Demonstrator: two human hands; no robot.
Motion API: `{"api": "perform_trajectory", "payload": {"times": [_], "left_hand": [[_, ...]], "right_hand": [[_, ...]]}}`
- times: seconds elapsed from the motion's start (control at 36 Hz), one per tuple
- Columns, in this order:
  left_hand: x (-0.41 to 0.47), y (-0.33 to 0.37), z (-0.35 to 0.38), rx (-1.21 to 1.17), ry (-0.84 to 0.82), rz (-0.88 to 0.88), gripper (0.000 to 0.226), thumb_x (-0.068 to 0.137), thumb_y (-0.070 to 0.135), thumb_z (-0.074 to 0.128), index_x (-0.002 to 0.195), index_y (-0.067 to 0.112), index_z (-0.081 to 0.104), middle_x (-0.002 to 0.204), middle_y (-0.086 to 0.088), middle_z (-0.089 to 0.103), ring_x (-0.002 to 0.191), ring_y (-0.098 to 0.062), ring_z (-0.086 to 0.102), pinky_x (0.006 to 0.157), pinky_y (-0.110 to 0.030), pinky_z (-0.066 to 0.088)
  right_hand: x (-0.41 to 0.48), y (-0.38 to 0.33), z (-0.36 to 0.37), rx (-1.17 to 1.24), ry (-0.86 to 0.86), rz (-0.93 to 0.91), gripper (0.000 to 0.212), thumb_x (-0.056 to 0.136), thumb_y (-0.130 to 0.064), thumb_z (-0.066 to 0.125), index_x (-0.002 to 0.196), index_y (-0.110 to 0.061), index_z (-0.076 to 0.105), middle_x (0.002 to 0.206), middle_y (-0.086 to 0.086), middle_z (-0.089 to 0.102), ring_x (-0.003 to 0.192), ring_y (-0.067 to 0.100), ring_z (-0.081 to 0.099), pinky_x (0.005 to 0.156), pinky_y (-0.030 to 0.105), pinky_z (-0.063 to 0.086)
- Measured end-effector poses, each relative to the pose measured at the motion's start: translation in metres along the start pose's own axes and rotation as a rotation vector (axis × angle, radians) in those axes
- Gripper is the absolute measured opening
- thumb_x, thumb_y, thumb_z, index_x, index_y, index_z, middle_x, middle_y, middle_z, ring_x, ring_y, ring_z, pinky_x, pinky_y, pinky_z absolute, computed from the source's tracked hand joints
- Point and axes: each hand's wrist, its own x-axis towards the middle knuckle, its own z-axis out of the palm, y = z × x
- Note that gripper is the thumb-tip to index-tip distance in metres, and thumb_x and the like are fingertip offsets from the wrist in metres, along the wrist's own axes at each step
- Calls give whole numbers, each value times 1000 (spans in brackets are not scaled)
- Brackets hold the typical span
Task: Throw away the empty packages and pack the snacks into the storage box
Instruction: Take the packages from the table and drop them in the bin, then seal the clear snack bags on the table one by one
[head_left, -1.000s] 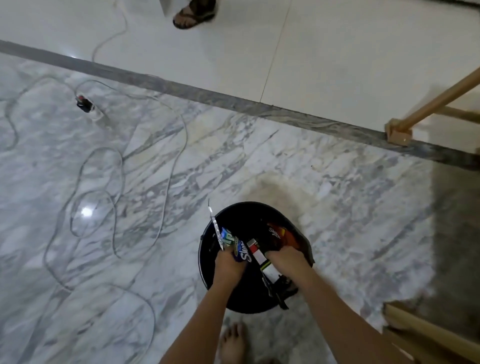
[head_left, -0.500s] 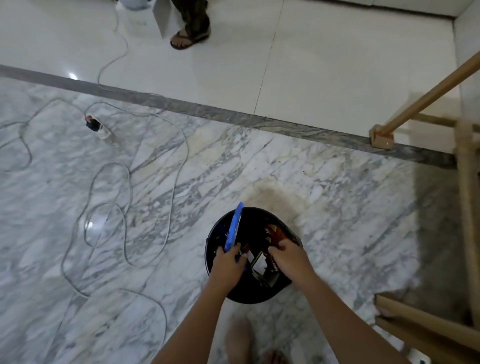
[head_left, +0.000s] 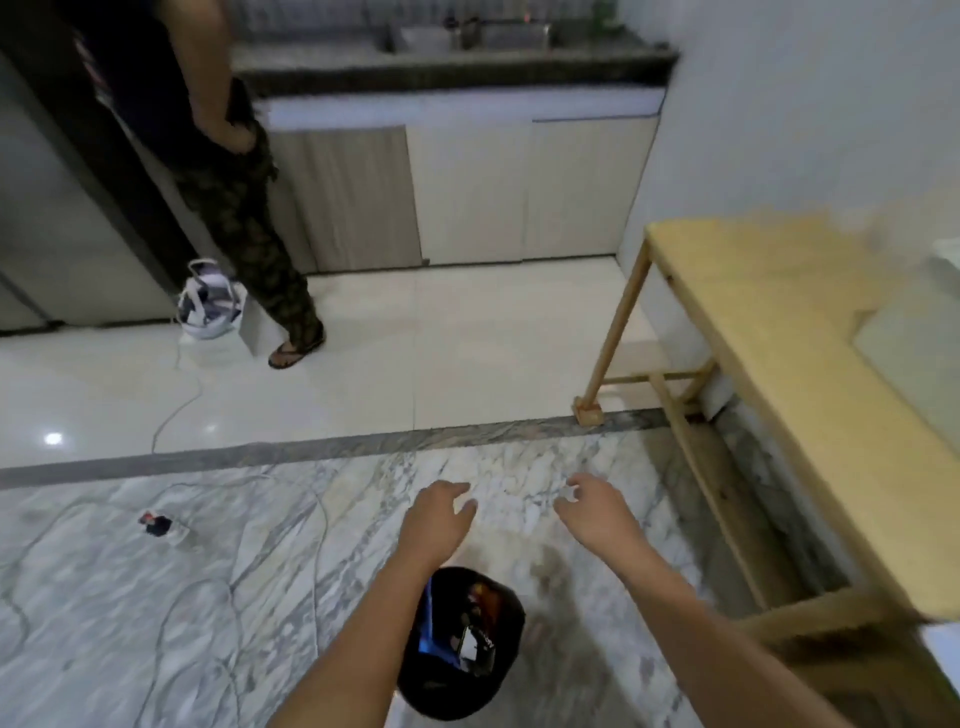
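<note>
- If heading for the counter (head_left: 779, 338) with left hand (head_left: 436, 519) and right hand (head_left: 597, 514) empty, fingers loosely spread: risk of tripping on floor cable (head_left: 174, 413).
- Empty packages (head_left: 475, 644) in bin (head_left: 447, 696) beneath forearms; easily kicked over.

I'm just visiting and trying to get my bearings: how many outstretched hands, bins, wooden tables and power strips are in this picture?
Outstretched hands: 2, the left hand and the right hand
Bins: 1, the black bin
Wooden tables: 1, the wooden table
Power strips: 1, the power strip
Total: 5
</note>
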Motion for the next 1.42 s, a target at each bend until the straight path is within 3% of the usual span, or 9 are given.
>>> {"api": "perform_trajectory", "payload": {"times": [0.14, 0.28, 0.44, 0.64, 0.78, 0.94, 1.06, 1.17, 1.42], "left_hand": [[-15, 106, -34, 86, 48, 220, 34, 92, 28, 51, 121, 12, 60, 129, -12, 55, 112, -19, 52, 94, -28, 40], [-48, 208, -31, 167, 38, 442, 39, 92, 34, 49, 129, 20, 52, 135, -4, 48, 127, -22, 40, 104, -35, 36], [-108, 305, 7, 189, -33, 672, 43, 90, 30, 52, 131, 20, 50, 136, -5, 46, 125, -24, 41, 103, -38, 38], [-194, 380, 99, 245, -186, 865, 39, 91, 32, 52, 129, 21, 49, 138, -3, 41, 129, -23, 36, 106, -39, 35], [-266, 423, 165, 255, -320, 1025, 39, 89, 30, 56, 127, 21, 52, 131, -5, 46, 125, -25, 42, 103, -35, 36], [-324, 465, 228, 223, -511, 1142, 38, 87, 28, 58, 125, 19, 54, 127, -2, 48, 119, -25, 50, 99, -36, 41], [-349, 490, 270, 280, -567, 1204, 37, 86, 26, 58, 122, 20, 56, 128, -4, 47, 122, -24, 43, 102, -34, 36], [-344, 516, 323, 327, -661, 1236, 38, 83, 30, 58, 120, 21, 57, 122, -5, 49, 115, -25, 50, 98, -44, 43], [-297, 579, 437, 520, -726, 1256, 43, 91, 31, 50, 133, 21, 45, 138, -3, 40, 128, -20, 39, 101, -33, 33]], "right_hand": [[-57, 0, -86, 40, 202, -19, 43, 92, -31, 51, 131, -16, 47, 129, 5, 52, 104, 20, 55, 78, 28, 45], [-119, 30, -159, 60, 391, 7, 21, 87, -27, 50, 100, -14, 60, 88, -1, 58, 79, 16, 57, 53, 24, 35], [-207, 98, -216, 36, 564, 68, 37, 88, -33, 50, 121, -16, 53, 121, 5, 55, 107, 23, 54, 82, 32, 46], [-322, 206, -242, 95, 727, 260, 34, 85, -29, 52, 116, -16, 54, 118, 4, 57, 103, 23, 57, 85, 34, 47], [-406, 279, -245, 174, 849, 435, 6, 80, -23, 52, 84, -19, 54, 87, 5, 58, 89, 26, 61, 72, 30, 45], [-481, 342, -245, 246, 1003, 595, 10, 83, -21, 49, 88, -21, 57, 104, 8, 64, 99, 27, 60, 80, 31, 46], [-504, 382, -245, 311, 1054, 687, 5, 83, -24, 53, 86, -22, 56, 98, 2, 62, 92, 22, 59, 77, 30, 47], [-504, 421, -254, 373, 1077, 748, 20, 85, -28, 55, 102, -18, 59, 106, 3, 62, 94, 22, 59, 80, 31, 48], [-440, 516, -303, 515, 1090, 851, 10, 85, -24, 54, 94, -22, 56, 105, 3, 61, 93, 21, 59, 81, 31, 48]]}}
